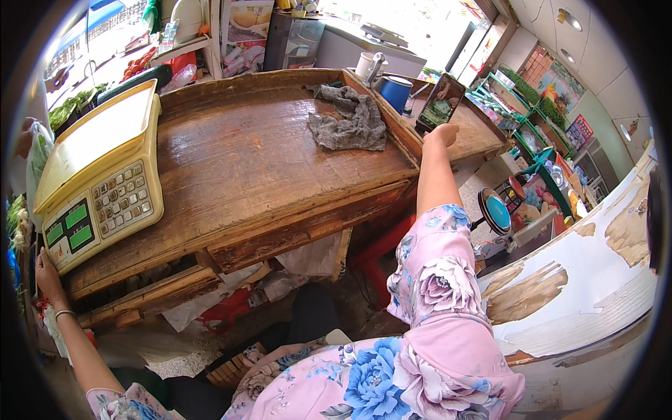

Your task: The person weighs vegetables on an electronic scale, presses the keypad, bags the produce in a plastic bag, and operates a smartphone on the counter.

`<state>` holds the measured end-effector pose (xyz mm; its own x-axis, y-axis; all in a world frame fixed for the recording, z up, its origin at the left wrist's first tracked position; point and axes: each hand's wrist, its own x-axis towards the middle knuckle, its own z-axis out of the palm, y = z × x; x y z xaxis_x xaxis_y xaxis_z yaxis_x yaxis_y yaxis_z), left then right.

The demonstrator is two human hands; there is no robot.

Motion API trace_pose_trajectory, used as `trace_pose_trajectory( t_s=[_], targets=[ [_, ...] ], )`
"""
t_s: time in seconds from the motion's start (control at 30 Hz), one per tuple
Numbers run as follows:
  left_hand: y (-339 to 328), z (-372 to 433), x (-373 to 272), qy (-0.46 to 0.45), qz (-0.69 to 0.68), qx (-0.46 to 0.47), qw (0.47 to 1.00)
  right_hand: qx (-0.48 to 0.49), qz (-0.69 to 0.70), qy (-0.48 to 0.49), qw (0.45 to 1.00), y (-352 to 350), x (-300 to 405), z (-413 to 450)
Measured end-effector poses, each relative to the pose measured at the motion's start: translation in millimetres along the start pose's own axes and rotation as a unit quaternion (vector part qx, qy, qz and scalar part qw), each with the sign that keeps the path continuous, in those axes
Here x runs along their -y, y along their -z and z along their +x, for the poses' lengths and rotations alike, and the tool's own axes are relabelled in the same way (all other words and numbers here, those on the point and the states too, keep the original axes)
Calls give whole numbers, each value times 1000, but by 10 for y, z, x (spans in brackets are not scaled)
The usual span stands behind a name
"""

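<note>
My right hand [442, 135] reaches across to the right end of a worn wooden table [236, 173], at the lower edge of an upright phone [441, 101] with a lit picture. Its fingertips are partly hidden, so a grip cannot be told. At the far left my left hand [48, 274] rests against the near left corner of a yellow digital scale [123, 194], fingers extended along its side. The scale has a metal pan [105, 128] and green displays. A crumpled grey cloth [349, 116] lies near the raised wooden divider [386, 118].
Beyond the divider stand a blue container [396, 93] and a white mug [365, 65]. A wooden drawer [152, 294] juts out below the table's near edge. A round stool [495, 211] and green shelves [517, 100] stand at right. Vegetables [73, 107] lie behind the scale.
</note>
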<state>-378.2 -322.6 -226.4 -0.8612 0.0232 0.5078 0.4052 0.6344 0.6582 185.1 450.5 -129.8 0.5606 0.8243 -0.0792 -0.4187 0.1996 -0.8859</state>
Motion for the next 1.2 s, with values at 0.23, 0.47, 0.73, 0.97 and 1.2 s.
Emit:
trace_pose_trajectory(
  t_s=[0.23,0.47,0.73,0.97,1.2],
  targets=[
    [-33,-13,-8,-5,-15,0,1000,-5,-1,2,1000,4,7,16],
    [2,19,56,-9,9,-2,1000,8,13,-15,1000,20,48,-135],
    [-7,-28,-43,-6,-5,15,1000,10,10,-12,1000,34,67,-123],
    [22,87,155,-8,12,-8,1000,8,-7,-9,1000,9,29,-75],
    [-26,82,139,3,14,8,1000,5,-1,-5,1000,18,40,-85]
  ],
)
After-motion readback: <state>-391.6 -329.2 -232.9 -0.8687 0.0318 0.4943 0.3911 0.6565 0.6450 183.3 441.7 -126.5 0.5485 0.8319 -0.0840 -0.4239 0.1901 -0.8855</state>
